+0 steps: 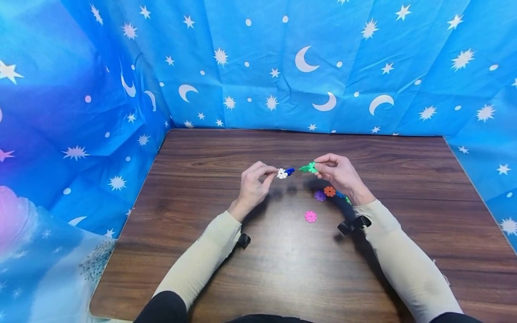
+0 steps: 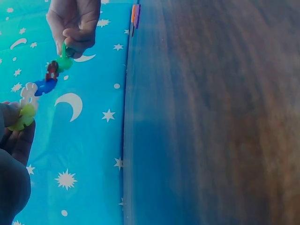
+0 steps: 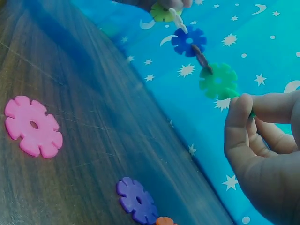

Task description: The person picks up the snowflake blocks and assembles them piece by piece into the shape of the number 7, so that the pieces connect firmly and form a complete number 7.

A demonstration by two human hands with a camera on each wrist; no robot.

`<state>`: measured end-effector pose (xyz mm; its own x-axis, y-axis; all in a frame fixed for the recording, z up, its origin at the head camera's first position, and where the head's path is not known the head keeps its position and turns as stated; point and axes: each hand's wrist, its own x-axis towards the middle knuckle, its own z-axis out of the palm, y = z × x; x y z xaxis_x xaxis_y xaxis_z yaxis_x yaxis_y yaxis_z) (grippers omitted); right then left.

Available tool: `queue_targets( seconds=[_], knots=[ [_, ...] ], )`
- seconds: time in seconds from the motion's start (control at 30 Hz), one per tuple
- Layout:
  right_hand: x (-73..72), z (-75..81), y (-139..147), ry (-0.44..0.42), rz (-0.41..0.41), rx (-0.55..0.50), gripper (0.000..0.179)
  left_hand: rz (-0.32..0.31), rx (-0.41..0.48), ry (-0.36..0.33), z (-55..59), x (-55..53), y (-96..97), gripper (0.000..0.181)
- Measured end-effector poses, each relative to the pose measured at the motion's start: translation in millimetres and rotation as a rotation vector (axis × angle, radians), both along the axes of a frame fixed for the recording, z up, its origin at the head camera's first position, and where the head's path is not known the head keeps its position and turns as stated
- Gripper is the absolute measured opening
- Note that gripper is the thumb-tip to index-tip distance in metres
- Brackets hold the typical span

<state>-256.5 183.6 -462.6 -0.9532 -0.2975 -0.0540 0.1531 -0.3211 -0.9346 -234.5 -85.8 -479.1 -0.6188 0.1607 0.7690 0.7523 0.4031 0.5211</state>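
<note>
Both hands hold up a chain of slotted, flower-shaped plastic discs above the table. My left hand (image 1: pixel 253 184) pinches the yellow disc (image 2: pixel 24 118) at one end. Beside it, the white disc (image 1: pixel 282 173) slots into the blue disc (image 3: pixel 189 41). A dark red-brown disc (image 2: pixel 52 70), seen edge-on in the right wrist view, joins the blue one to a green disc (image 3: pixel 218 80). At the other end my right hand (image 1: pixel 341 175) grips another green disc (image 1: pixel 312 168) between thumb and forefinger, its far part hidden by the fingertips.
On the brown wooden table (image 1: pixel 242 278) a pink disc (image 1: pixel 310 217) lies in front of the chain. Purple (image 1: pixel 320 196) and orange (image 1: pixel 330 191) discs lie below the right hand, with more discs partly behind its wrist. A blue star-patterned curtain (image 1: pixel 258 63) hangs along the back edge.
</note>
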Motion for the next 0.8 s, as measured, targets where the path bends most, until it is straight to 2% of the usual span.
queue_targets(
  seconds=[0.23, 0.37, 0.47, 0.8],
  knots=[
    [-0.9, -0.7, 3, -0.027, -0.010, -0.012, 0.017, 0.016, 0.005, -0.023, 1.1, 1.4, -1.7, 0.007],
    [-1.6, -1.1, 7, -0.017, -0.001, -0.011, 0.014, 0.022, 0.008, -0.022, 1.8, 1.3, -2.9, 0.005],
    [-2.2, -1.6, 10, -0.007, -0.010, 0.004, 0.008, 0.020, 0.013, -0.025, 2.2, 1.5, -3.2, 0.004],
    [-1.7, -0.5, 20, -0.014, -0.041, 0.066, 0.010, 0.006, 0.038, -0.027, 2.0, 1.7, -3.6, 0.004]
  ],
)
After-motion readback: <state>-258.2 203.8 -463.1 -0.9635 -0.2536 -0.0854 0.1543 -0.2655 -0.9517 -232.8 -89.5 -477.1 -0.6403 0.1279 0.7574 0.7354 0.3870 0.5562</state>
